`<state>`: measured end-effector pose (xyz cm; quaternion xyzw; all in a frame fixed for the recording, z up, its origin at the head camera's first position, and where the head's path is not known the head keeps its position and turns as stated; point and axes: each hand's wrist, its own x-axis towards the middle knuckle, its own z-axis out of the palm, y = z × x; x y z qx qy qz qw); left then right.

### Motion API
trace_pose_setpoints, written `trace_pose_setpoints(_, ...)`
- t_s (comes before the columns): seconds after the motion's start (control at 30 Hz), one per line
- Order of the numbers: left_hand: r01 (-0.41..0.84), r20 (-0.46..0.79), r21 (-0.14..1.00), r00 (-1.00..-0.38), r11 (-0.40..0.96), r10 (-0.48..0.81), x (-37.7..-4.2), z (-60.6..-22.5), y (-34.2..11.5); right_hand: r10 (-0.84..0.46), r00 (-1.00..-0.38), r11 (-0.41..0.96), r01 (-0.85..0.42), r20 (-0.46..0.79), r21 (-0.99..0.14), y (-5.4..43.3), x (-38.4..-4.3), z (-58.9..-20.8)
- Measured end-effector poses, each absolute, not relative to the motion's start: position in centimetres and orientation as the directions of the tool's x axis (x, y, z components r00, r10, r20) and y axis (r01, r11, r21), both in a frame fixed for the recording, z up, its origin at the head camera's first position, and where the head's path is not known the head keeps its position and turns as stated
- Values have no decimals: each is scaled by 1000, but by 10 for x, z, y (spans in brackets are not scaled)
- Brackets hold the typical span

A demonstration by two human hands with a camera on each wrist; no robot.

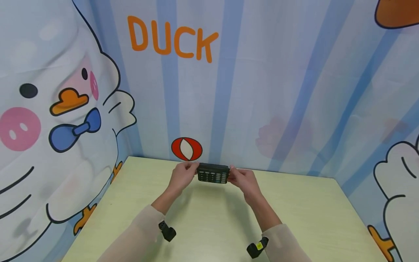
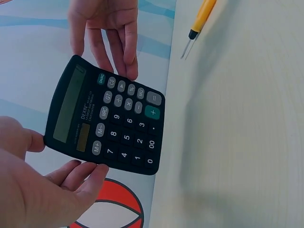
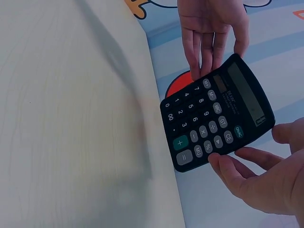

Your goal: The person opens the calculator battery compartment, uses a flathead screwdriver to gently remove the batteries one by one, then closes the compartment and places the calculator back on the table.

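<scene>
A black desk calculator (image 1: 213,174) is held up above the back of the table, its keys facing the person. My left hand (image 1: 183,177) pinches one side edge between thumb and fingers. At the opposite edge, my right hand (image 1: 244,182) grips it the same way. In the left wrist view the calculator (image 2: 126,128) shows grey and green keys, a small solar strip and a display. A faint character stands at one end of that display on the calculator (image 3: 213,111) in the right wrist view.
A pale wooden table (image 1: 209,225) lies below, against a blue striped duck-print cloth (image 1: 248,91). In the left wrist view a yellow-handled tool (image 2: 203,16) with a black collar and thin metal tip lies on the table. Black devices sit on both cuffs.
</scene>
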<state>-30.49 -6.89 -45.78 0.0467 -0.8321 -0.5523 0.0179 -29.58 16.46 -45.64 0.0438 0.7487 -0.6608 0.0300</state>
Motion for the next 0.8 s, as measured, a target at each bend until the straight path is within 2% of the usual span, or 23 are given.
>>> trace_pose_setpoints(0.27,-57,-27,925,-996,376,-84,-302,-458,-68,-1,-996,132,89,-90,-987,164,-295,-459)
trace_pose_setpoints(0.8,-58,-24,943,-994,327,-107,-300,-470,-68,67,-996,187,68,-57,-980,158,-287,-472)
